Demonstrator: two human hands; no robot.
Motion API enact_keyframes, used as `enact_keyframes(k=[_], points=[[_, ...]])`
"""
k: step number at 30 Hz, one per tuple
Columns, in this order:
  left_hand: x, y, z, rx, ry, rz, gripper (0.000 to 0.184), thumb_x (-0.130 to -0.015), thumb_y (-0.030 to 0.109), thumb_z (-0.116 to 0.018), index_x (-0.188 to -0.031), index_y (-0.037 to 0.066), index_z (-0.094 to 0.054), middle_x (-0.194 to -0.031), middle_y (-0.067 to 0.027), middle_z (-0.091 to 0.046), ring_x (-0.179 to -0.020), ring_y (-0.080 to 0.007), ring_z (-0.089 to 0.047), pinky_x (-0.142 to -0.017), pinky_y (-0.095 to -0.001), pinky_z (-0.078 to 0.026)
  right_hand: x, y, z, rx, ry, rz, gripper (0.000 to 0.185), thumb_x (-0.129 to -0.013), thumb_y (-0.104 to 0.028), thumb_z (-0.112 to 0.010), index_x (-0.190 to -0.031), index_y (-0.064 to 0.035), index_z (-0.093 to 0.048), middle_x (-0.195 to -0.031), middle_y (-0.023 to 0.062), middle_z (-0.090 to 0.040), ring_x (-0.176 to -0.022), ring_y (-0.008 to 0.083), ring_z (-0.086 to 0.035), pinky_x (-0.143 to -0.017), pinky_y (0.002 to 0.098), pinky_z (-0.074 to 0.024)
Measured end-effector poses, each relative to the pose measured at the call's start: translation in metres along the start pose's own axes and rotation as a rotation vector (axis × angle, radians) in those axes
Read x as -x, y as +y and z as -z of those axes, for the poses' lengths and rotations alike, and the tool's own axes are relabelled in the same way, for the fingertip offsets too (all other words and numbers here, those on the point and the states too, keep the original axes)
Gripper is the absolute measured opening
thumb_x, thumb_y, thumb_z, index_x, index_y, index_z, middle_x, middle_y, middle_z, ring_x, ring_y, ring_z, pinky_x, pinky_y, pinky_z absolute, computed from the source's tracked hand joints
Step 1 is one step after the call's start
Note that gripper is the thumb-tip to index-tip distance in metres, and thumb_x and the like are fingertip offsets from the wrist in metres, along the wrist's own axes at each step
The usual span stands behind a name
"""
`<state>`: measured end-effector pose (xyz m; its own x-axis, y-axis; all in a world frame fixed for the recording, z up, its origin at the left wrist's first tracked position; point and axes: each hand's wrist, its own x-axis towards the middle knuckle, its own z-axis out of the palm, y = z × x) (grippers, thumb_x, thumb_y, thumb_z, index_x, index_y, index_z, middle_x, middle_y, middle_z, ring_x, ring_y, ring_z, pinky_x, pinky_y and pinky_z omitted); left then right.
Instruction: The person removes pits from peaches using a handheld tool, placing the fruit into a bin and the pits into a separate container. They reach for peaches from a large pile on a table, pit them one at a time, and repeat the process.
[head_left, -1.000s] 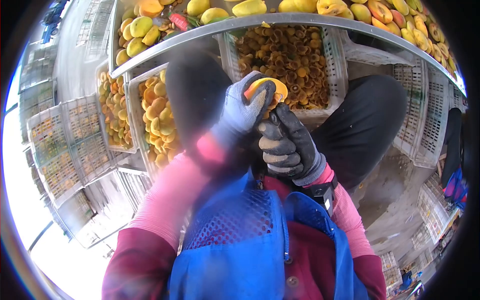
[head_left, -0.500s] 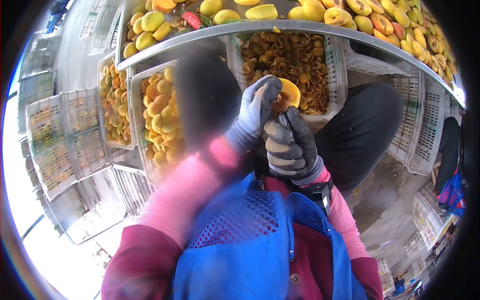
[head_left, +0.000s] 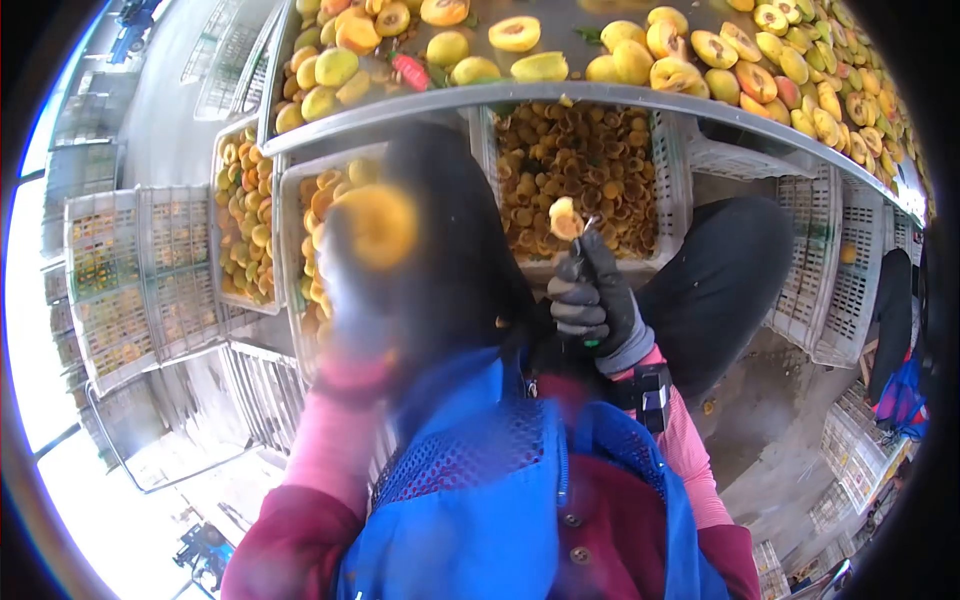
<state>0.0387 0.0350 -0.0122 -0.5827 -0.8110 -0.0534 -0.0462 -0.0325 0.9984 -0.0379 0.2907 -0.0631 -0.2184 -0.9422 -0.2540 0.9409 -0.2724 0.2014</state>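
My left hand (head_left: 350, 250), gloved and smeared by blur, is over the crate of yellow fruit halves (head_left: 312, 215) and holds an orange-yellow fruit half (head_left: 378, 227) with a hollow centre. In front of my right knee, my right hand (head_left: 592, 300) in a dark glove is closed round a small tool (head_left: 587, 226) with a metal tip. At that tip sits a pale, ragged scooped-out piece (head_left: 566, 219). Behind it stands a crate (head_left: 674, 190) filled with brown, cup-shaped scooped pieces (head_left: 570, 150).
A metal-edged table (head_left: 560, 92) carries many whole and halved fruits (head_left: 715, 50) and a red-handled object (head_left: 410, 72). More crates stand at left (head_left: 140, 280) and right (head_left: 840, 260). Another person's dark-clothed leg (head_left: 890, 320) shows at far right.
My hands have separated. My left hand has moved left with the fruit half, now over the left crate. My right hand stays near the middle, with the scooped piece now on the tool.
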Motion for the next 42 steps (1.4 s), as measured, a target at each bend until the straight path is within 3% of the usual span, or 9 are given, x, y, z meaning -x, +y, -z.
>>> enact_keyframes(k=[2, 4, 10, 18, 21, 22, 26, 33, 42], points=[[-0.033, -0.007, 0.064, -0.324, -0.034, -0.075, 0.033, -0.088, 0.03, -0.058, -0.103, 0.001, -0.058, -0.085, -0.0122, -0.058, -0.08, -0.0212, -0.058, -0.077, -0.0318, -0.048, -0.001, -0.001, 0.005, -0.131, -0.102, -0.057, 0.05, -0.095, -0.052, -0.037, -0.089, -0.0069, -0.057, -0.057, -0.0039, -0.034, -0.04, 0.0045, -0.029, -0.033, 0.0191, -0.0264], [-0.049, -0.01, 0.108, -1.57, -0.082, -0.141, 0.039, -0.082, 0.035, -0.064, -0.11, 0.008, -0.06, -0.09, -0.0121, -0.06, -0.08, -0.0242, -0.059, -0.077, -0.0335, -0.047, -0.001, -0.002, 0.003, -0.13, -0.088, -0.078, 0.051, -0.095, -0.053, -0.036, -0.09, -0.0063, -0.056, -0.057, -0.0034, -0.034, -0.04, 0.0052, -0.03, -0.033, 0.0197, -0.0265], [-0.065, 0.04, -0.039, -0.875, -0.197, -0.308, 0.029, -0.082, 0.031, -0.065, -0.099, 0.008, -0.065, -0.092, -0.0121, -0.063, -0.087, -0.0302, -0.061, -0.075, -0.0381, -0.047, -0.008, -0.007, -0.012, 0.027, 0.095, -0.043, 0.052, -0.095, -0.053, -0.036, -0.088, -0.0057, -0.056, -0.057, -0.0022, -0.037, -0.039, 0.0059, -0.03, -0.032, 0.0197, -0.0255], [-0.199, -0.022, -0.234, -1.343, -0.777, -0.57, 0.068, -0.073, 0.052, -0.064, -0.122, 0.007, -0.053, -0.108, -0.0175, -0.063, -0.104, -0.0295, -0.059, -0.09, -0.0391, -0.046, -0.001, -0.027, -0.024, 0.185, 0.302, 0.074, 0.052, -0.095, -0.054, -0.036, -0.085, -0.0059, -0.054, -0.056, -0.002, -0.039, -0.038, 0.0061, -0.031, -0.033, 0.0205, -0.0259], [-0.176, 0.0, -0.239, -0.8, -0.985, -0.22, 0.045, -0.075, 0.026, -0.069, -0.112, 0.004, -0.057, -0.095, -0.0097, -0.063, -0.085, -0.0147, -0.061, -0.073, -0.0265, -0.049, 0.014, -0.03, -0.058, 0.286, -0.018, 0.281, 0.052, -0.094, -0.054, -0.035, -0.088, -0.0056, -0.053, -0.054, -0.0031, -0.038, -0.037, 0.0062, -0.031, -0.033, 0.0212, -0.0259], [-0.157, 0.012, -0.234, -0.568, -0.954, -0.164, 0.034, -0.077, 0.011, -0.069, -0.108, 0.003, -0.059, -0.088, -0.0034, -0.062, -0.075, -0.0061, -0.059, -0.062, -0.0182, -0.048, 0.008, -0.032, -0.068, 0.216, 0.306, 0.308, 0.053, -0.093, -0.057, -0.037, -0.092, -0.0055, -0.052, -0.053, -0.0032, -0.038, -0.038, 0.0073, -0.033, -0.034, 0.0215, -0.0268], [-0.078, 0.04, -0.202, -0.072, -0.785, -0.135, 0.033, -0.075, 0.001, -0.069, -0.106, -0.004, -0.057, -0.098, -0.0064, -0.062, -0.089, -0.0115, -0.059, -0.079, -0.0233, -0.049, 0.003, -0.043, -0.066, 0.039, 0.073, 0.177, 0.05, -0.092, -0.054, -0.041, -0.088, -0.0058, -0.05, -0.052, -0.0013, -0.038, -0.039, 0.0077, -0.034, -0.035, 0.0225, -0.0282], [0.0, 0.014, -0.146, -0.079, -0.574, 0.262, 0.028, -0.094, 0.019, -0.051, -0.106, -0.004, -0.059, -0.096, -0.01, -0.062, -0.086, -0.0134, -0.059, -0.079, -0.0251, -0.047, -0.019, -0.014, -0.003, 1.866, 0.507, 0.966, 0.034, -0.077, 0.001, -0.062, -0.111, 0.0002, -0.056, -0.111, 0.0225, -0.054, -0.09, 0.0333, -0.059, -0.078, 0.0357, -0.0501], [0.037, 0.023, -0.138, 0.107, -0.448, 0.239, 0.032, -0.095, 0.026, -0.052, -0.111, -0.002, -0.056, -0.099, -0.008, -0.06, -0.087, -0.0134, -0.058, -0.075, -0.0268, -0.048, -0.009, 0.0, -0.062, 1.874, 0.635, 0.97, 0.03, -0.081, -0.01, -0.06, -0.108, 0.0016, -0.053, -0.094, 0.0207, -0.061, -0.076, 0.0335, -0.061, -0.06, 0.0402, -0.0473]])
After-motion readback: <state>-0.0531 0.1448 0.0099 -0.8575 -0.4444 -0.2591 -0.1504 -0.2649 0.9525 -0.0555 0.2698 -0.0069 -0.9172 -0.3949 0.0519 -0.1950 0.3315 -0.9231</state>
